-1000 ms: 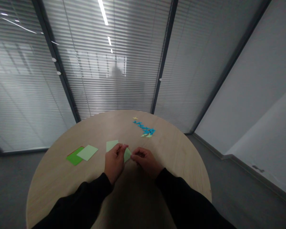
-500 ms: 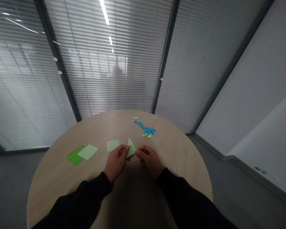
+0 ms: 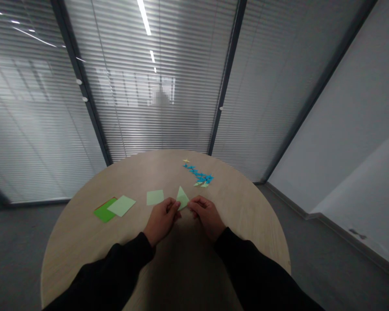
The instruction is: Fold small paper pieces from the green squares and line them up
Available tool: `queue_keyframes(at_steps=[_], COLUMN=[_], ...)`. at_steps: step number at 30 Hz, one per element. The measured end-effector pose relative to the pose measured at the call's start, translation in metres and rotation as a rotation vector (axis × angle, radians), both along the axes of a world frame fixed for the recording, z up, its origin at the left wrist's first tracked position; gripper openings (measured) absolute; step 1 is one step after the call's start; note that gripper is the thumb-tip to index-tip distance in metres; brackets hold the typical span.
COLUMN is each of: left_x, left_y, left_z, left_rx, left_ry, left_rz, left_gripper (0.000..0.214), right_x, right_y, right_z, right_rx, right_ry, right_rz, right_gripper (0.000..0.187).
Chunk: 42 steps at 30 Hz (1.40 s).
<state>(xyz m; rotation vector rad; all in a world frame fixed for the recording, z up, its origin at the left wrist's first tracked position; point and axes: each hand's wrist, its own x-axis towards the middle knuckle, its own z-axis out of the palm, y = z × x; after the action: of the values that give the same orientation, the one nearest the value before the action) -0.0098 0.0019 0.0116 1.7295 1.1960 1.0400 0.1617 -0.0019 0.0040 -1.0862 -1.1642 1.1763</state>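
Observation:
A pale green sheet of origami paper [image 3: 182, 198], folded into a triangle with its tip pointing away from me, is held between my two hands over the table. My left hand [image 3: 162, 218] pinches its left lower corner between thumb and fingers. At the opposite corner, my right hand [image 3: 208, 214] grips with thumb and forefinger. Just beyond my left hand lies a flat pale green square of paper [image 3: 154, 197]. My fingers cover the triangle's lower corners in part.
Left on the round wooden table [image 3: 84, 242] lie a pale green sheet [image 3: 122, 206] and a bright green stack [image 3: 104, 211], overlapping. Several small blue folded paper pieces [image 3: 199, 175] trail toward the far edge, with a yellow one [image 3: 186, 160] and pale green ones [image 3: 204, 184]. Blinds [image 3: 168, 134] stand behind.
The folded triangle has turned slightly, so its lower edge lies more level, and both hands have closed in on its corners. The whole view has shifted slightly.

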Motion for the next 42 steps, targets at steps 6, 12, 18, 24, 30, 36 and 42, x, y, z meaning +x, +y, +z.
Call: queue_keyframes(at_steps=[6, 12, 18, 24, 30, 36, 42], left_x=[-0.0017, -0.0041, -0.0054, -0.0055, -0.0073, -0.0075, -0.0073], left_y=[0.0005, 0.0012, -0.0023, -0.004, -0.0045, -0.0058, -0.0072], left_z=[0.0018, -0.0009, -0.0034, 0.0002, 0.0036, 0.0016, 0.0], left_rx=[0.036, 0.054, 0.086, 0.023, -0.002, 0.108, 0.184], left_ry=[0.085, 0.149, 0.245, 0.259, 0.278, 0.333, 0.251], left_rz=[0.04, 0.017, -0.081, -0.128, -0.088, -0.091, -0.076], left_gripper=[0.036, 0.036, 0.036, 0.033, 0.039, 0.033, 0.031], right_x=[0.0004, 0.0015, 0.003, 0.0066, 0.0047, 0.0057, 0.0072], right_y=[-0.0006, 0.0008, 0.0001, 0.0004, -0.0026, -0.0033, -0.0023], right_z=[0.0013, -0.0015, 0.0011, 0.0006, 0.0039, 0.0053, 0.0021], right_rx=[0.007, 0.014, 0.125, 0.119, 0.148, 0.135, 0.105], right_ry=[-0.034, -0.137, -0.273, -0.218, -0.208, -0.228, -0.254], right_rz=[0.005, 0.03, 0.105, 0.056, -0.016, 0.092, 0.045], right_gripper=[0.023, 0.023, 0.025, 0.029, 0.03, 0.025, 0.032])
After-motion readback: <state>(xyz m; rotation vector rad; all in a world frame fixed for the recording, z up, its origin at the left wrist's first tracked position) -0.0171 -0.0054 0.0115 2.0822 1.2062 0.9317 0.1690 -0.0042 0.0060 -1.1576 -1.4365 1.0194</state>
